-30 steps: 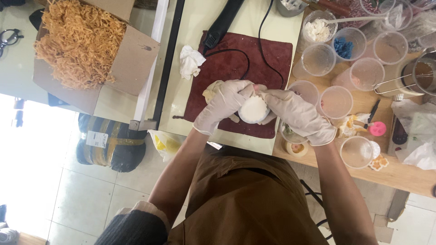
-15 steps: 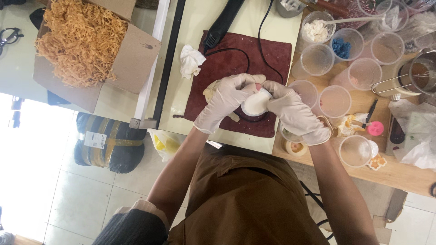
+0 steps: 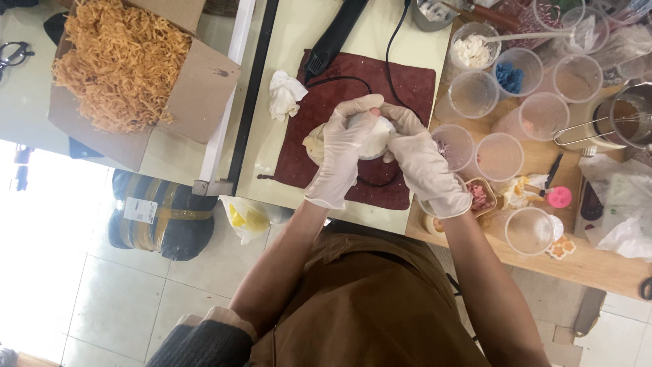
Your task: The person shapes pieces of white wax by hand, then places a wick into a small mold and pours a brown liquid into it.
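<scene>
Both my hands wear pale gloves and meet over a dark red cloth mat (image 3: 326,102). My left hand (image 3: 343,146) and my right hand (image 3: 414,153) are clasped around a round white object (image 3: 375,138), mostly hidden by the fingers. A crumpled yellowish rag (image 3: 314,145) lies under my left hand. A black cord (image 3: 370,182) loops on the mat just below the hands.
A black corded tool (image 3: 336,30) and a white tissue (image 3: 285,92) lie at the mat's far side. Several clear plastic cups (image 3: 499,153) crowd the wooden table on the right, one holding blue pieces (image 3: 509,76). A cardboard box of orange shredded paper (image 3: 122,64) stands at left.
My hands have carried the white object farther from me, up the mat, and closed more tightly over it, so less of it shows than before.
</scene>
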